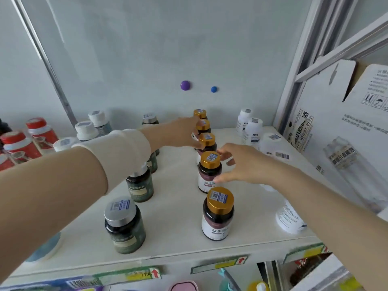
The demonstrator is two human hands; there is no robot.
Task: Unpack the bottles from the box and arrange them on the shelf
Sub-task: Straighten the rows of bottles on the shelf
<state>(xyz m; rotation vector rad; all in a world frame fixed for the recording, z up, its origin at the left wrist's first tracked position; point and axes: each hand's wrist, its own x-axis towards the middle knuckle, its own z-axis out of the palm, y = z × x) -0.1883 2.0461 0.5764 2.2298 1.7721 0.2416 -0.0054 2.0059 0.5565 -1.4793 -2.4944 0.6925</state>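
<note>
Your left hand (pixel 178 133) reaches to the rear of a row of five gold-cap bottles (pixel 218 215), which stand upright in a line running front to back on the shelf (pixel 178 246). Its fingers lie against the rear bottles; you cannot tell whether they pinch one. Your right hand (pixel 241 164) is spread beside the second bottle from the front, thumb tip on the label and fingertips just behind the cap, gripping nothing. Each cap carries a blue-and-white code sticker. The front label reads "益生", the rest turned out of view. Silver-cap bottles (pixel 123 225) form a row to the left and white bottles (pixel 251 131) one to the right. The box (pixel 346 114), right of the shelf, reads "CRAFT WHEAT BEER". The shelf-edge tags (pixel 218 264) bear red arrows.
</note>
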